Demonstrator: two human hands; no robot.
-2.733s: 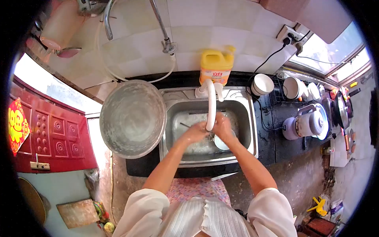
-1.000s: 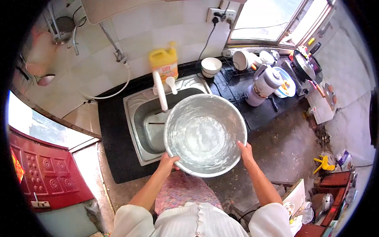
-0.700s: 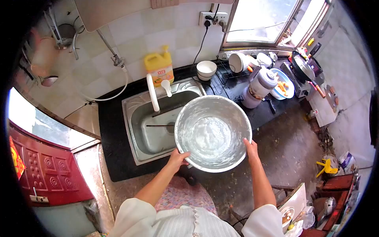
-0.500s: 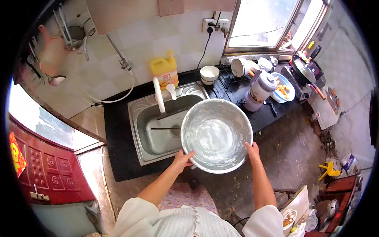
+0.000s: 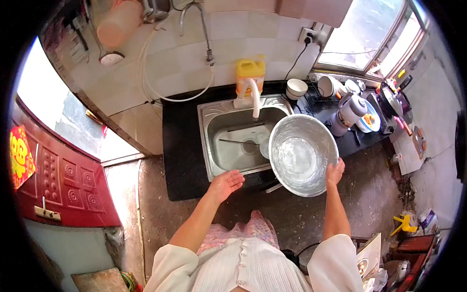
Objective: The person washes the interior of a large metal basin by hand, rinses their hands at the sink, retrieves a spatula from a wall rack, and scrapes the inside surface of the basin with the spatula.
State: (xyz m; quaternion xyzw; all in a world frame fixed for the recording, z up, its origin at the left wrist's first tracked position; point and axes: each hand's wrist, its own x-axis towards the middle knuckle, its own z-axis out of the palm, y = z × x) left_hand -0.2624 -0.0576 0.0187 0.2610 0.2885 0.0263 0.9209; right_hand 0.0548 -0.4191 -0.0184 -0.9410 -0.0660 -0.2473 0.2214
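A large silver metal basin [image 5: 296, 163] tilts at the right edge of the steel sink [image 5: 209, 158], its pale, wet-looking inside facing me. My right hand [image 5: 334, 172] grips its right rim, thumb on the inner side. Off the basin, my left hand [image 5: 227, 186] is open in front of the sink's near edge, fingers extended to the right. Thin dark sticks [image 5: 238, 141] lie in the sink, and a small pale round thing [image 5: 265, 148] is partly hidden behind the basin. The white faucet [image 5: 254, 97] arches over the sink.
A yellow detergent jug [image 5: 250, 73] stands behind the faucet. White bowls [image 5: 296, 89], a lidded jug [image 5: 348, 114], a blue-rimmed basin of food [image 5: 372, 121] and a pan on a stove [image 5: 389, 100] line the black counter rightward. A red door [image 5: 68, 180] is at left.
My left hand has let go of the basin and moved away to its left. The basin now tilts more, held by my right hand. The view has shifted left.
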